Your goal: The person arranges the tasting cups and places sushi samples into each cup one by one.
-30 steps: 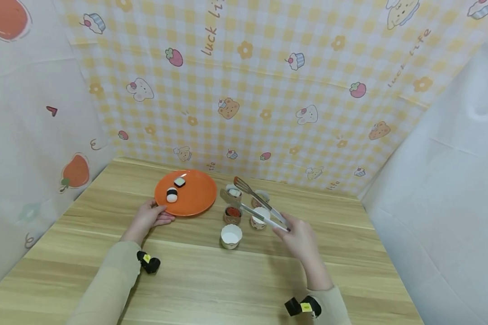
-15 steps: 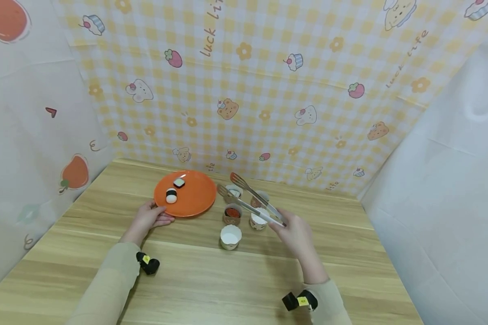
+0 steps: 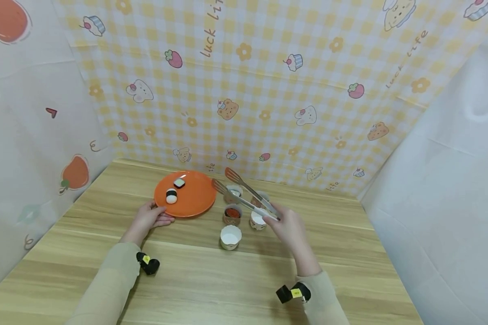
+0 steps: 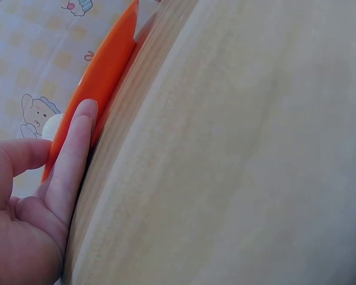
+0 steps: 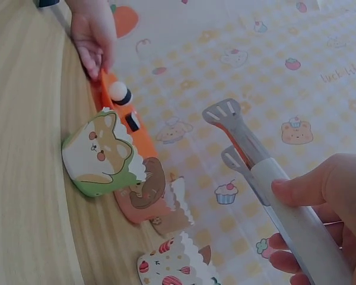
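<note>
My left hand (image 3: 148,219) pinches the near left rim of an orange plate (image 3: 197,198), thumb above and fingers beneath, as the left wrist view (image 4: 35,219) also shows. On the plate lie a white sushi piece with a black band (image 3: 171,195) and a smaller black-edged sushi piece (image 3: 179,183). My right hand (image 3: 290,230) grips slotted metal tongs (image 3: 246,203) by their pale handles. The tongs' arms stand apart above the paper cups, tips towards the plate; nothing shows between them. In the right wrist view the thumb presses on the handle of the tongs (image 5: 302,225).
Several paper baking cups stand right of the plate: a front cup with a white inside (image 3: 231,237), a cup with red contents (image 3: 232,214), a right-hand cup (image 3: 258,221), and others partly behind the tongs. A checked cloth (image 3: 268,81) hangs behind the wooden table (image 3: 211,284).
My right hand and the tongs have moved left and slightly away, bringing the tips from over the cups to the plate's right edge. The left hand and plate stay put.
</note>
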The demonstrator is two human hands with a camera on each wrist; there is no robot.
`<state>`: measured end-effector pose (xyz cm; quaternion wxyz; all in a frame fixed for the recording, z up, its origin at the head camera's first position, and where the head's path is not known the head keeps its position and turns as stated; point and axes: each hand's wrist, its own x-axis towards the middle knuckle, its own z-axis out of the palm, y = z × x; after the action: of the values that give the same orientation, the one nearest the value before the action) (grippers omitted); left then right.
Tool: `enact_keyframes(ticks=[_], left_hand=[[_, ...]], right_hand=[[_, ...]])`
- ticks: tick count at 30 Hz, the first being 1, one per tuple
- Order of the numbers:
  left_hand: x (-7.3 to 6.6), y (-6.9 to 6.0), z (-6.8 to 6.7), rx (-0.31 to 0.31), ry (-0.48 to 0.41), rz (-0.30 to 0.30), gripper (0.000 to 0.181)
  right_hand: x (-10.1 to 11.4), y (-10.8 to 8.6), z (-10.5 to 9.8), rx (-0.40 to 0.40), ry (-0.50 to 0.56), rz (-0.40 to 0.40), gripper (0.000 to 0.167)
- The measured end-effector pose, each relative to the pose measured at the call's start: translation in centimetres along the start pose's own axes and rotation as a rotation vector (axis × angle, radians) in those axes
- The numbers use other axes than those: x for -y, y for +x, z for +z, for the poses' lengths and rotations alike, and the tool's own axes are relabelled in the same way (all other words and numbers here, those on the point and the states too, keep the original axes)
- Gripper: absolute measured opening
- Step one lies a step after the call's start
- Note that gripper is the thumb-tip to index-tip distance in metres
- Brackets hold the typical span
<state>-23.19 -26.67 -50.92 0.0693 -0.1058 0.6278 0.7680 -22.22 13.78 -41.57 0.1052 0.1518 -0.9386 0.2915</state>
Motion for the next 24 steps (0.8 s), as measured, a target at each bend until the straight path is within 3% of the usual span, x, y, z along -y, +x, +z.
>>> enact_keyframes(ticks=[24], left_hand=[[0.1,0.0,-0.1,0.005,0.013,0.009,0.051]], right_hand=[[1.3,2.3,0.9,0.038,-0.042,0.027,0.05]])
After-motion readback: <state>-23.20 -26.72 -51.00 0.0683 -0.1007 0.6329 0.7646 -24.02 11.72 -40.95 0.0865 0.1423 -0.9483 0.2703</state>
